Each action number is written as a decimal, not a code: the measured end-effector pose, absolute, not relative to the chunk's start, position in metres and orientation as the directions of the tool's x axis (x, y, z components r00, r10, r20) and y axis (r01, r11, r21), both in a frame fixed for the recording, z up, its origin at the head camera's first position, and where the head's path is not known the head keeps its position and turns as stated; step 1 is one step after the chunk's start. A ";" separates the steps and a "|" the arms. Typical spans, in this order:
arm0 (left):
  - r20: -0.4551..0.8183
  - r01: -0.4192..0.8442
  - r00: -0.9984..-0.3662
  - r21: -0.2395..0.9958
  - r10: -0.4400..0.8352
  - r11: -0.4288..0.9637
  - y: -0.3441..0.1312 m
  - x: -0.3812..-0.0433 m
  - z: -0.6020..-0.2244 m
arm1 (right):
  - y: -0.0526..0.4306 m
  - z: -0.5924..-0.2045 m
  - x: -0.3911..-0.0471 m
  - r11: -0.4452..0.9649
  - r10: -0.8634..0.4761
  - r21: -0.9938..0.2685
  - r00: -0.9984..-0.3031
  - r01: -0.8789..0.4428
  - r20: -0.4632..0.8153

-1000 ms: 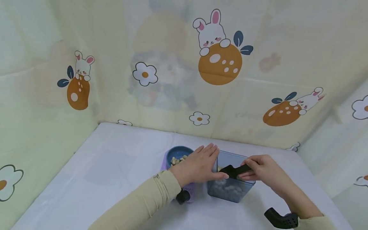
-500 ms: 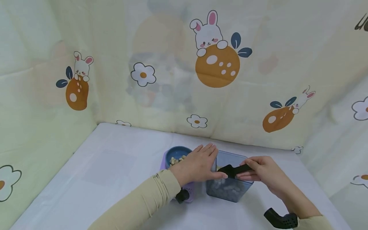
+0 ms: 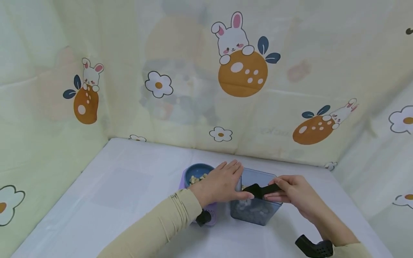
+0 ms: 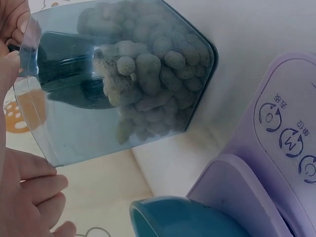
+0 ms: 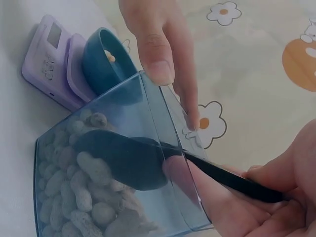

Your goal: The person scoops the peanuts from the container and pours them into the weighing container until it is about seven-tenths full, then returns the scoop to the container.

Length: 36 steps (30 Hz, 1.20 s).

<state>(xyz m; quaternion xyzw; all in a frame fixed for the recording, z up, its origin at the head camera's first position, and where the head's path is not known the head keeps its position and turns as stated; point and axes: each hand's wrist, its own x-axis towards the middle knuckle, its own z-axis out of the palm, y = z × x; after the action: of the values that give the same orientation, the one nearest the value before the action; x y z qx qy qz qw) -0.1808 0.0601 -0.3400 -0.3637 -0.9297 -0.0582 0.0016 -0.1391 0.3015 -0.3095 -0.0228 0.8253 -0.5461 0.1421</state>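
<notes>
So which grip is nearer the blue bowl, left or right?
Left: the left grip rests at the clear container's rim, on the side nearest the blue bowl. The right grip is across the container, holding the black scoop.

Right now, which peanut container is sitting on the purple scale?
The round teal bowl: it sits on the purple kitchen scale, while the clear blue box stands beside the scale.

left hand (image 3: 222, 184), right hand (image 3: 292, 189) and scoop (image 3: 257, 191) crowd the bin (image 3: 253, 213); its far rim lies free.
</notes>
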 end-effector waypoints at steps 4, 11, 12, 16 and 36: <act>0.042 0.678 -0.734 0.104 0.678 0.727 0.059 -0.179 -0.341 | 0.303 -0.311 -0.137 0.381 -0.201 -0.917 -0.958 0.118 -0.207; 0.050 0.686 -0.727 0.104 0.685 0.720 0.058 -0.176 -0.340 | 0.311 -0.310 -0.138 0.347 -0.263 -0.930 -0.940 0.120 -0.219; 0.050 0.687 -0.726 0.104 0.686 0.719 0.058 -0.176 -0.340 | 0.313 -0.310 -0.138 0.339 -0.274 -0.933 -0.936 0.120 -0.220; 0.048 0.692 -0.721 0.109 0.691 0.714 0.059 -0.175 -0.339 | 0.317 -0.310 -0.136 0.300 -0.278 -0.945 -0.935 0.133 -0.220; 0.034 0.691 -0.721 0.109 0.692 0.715 0.055 -0.174 -0.342 | 0.291 -0.318 -0.126 0.322 -0.263 -0.937 -0.939 0.132 -0.223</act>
<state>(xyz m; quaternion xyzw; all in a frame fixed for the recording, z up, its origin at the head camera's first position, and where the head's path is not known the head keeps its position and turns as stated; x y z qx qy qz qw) -0.1736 0.0552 -0.3416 -0.3735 -0.9259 -0.0568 -0.0046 -0.1262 0.2915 -0.3176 -0.0411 0.7951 -0.5807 0.1701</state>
